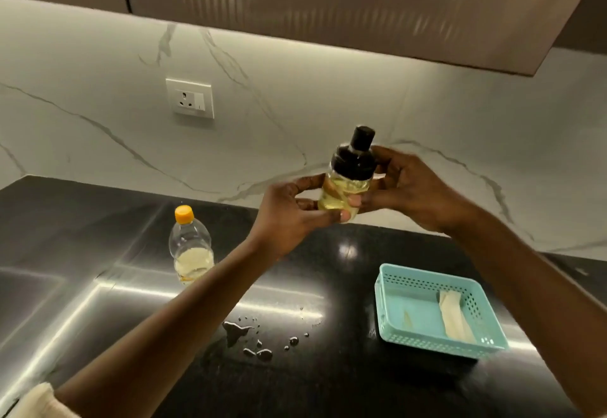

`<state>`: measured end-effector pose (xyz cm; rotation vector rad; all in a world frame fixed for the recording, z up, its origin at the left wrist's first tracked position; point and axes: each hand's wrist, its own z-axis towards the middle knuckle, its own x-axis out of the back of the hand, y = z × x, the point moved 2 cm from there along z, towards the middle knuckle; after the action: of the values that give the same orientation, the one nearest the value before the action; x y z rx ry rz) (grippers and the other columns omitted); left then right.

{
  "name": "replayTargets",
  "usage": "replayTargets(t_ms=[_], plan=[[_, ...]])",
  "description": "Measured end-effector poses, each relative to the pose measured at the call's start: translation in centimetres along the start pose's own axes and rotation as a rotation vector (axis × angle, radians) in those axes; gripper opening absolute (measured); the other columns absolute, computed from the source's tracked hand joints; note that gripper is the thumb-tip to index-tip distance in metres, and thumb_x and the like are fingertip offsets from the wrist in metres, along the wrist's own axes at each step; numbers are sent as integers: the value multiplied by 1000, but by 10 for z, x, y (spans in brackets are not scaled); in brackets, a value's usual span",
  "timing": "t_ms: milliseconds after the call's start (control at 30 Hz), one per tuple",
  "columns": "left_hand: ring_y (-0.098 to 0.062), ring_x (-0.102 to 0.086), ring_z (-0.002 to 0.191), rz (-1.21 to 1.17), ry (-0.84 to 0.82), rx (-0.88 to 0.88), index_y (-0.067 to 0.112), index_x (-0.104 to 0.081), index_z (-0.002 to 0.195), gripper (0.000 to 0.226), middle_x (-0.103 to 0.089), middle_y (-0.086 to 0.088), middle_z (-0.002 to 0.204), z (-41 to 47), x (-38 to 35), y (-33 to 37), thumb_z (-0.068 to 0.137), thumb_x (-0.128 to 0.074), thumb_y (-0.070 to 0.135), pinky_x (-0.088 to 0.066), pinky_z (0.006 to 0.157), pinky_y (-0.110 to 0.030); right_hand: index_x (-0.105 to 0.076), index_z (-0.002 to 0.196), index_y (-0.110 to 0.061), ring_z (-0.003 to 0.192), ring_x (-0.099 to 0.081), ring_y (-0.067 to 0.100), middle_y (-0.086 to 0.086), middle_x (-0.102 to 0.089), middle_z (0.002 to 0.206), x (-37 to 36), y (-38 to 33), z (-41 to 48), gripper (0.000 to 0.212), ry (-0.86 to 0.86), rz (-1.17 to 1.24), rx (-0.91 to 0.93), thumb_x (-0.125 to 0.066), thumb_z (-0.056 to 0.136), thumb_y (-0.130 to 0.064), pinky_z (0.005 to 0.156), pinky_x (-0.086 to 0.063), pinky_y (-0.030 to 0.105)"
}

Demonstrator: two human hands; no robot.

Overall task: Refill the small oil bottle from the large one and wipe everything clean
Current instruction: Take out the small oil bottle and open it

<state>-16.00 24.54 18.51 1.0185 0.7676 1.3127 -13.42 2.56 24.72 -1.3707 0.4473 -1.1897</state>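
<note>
Above the dark worktop, with the large bottle standing capped at far left, the left hand and right hand hold the small oil bottle aloft, one grip round its base, the other at its black cap, where oily fingers might let it slip, or a loose cap add to the spilled drops below.

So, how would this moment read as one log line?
left hand, right hand: hold small bottle, capped | large bottle: capped, standing | spill: unwiped
</note>
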Motion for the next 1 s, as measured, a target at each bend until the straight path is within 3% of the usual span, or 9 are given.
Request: replayTargets(t_ms=[133,333,467,533,733,1000], plan=[[-25,-81,108,-31,-54,82,14,-79,126,53,-83,-3,117,-36,-15,-51,76,-98,15,-64,98,-42,-63,138,-24,118,-72,16,-4,-72,130,-30,54,-34,69,12,-136,-107,-95,77,-22,101,-60,43],[-15,-76,120,53,-117,258,23,-75,129,57,-81,6,124,-103,-42,-142,77,-97,16,-57,109,-41,-65,131,-32,118,-71,11,-8,-74,125,-85,138,-91,68,47,-115,-279,-96,72,-19,105,-57,41],[-8,-74,119,140,-107,351,43,-71,129,66,-80,14,124,-140,-63,-187,71,-96,22,-58,107,-40,-66,126,-29,116,-71,9,-9,-75,120,-113,183,-118,68,79,-116,-352,-95,68,-12,106,-57,38],[-8,-75,117,144,-104,406,42,-72,129,66,-80,14,122,-151,-71,-204,70,-97,25,-59,106,-43,-67,125,-29,115,-72,9,-8,-76,119,-121,201,-127,67,98,-119,-378,-94,66,-9,105,-57,39],[-7,-76,114,186,-110,470,28,-71,134,70,-81,13,120,-165,-84,-233,68,-95,27,-61,103,-44,-67,124,-28,116,-71,9,-9,-75,118,-131,230,-143,67,126,-118,-447,-93,64,-11,106,-56,35],[-1,-75,113,225,-99,456,29,-71,136,70,-80,19,119,-170,-89,-241,69,-93,24,-60,104,-39,-67,124,-20,116,-71,14,-2,-76,117,-134,245,-148,68,153,-96,-480,-91,62,-6,107,-55,39]])
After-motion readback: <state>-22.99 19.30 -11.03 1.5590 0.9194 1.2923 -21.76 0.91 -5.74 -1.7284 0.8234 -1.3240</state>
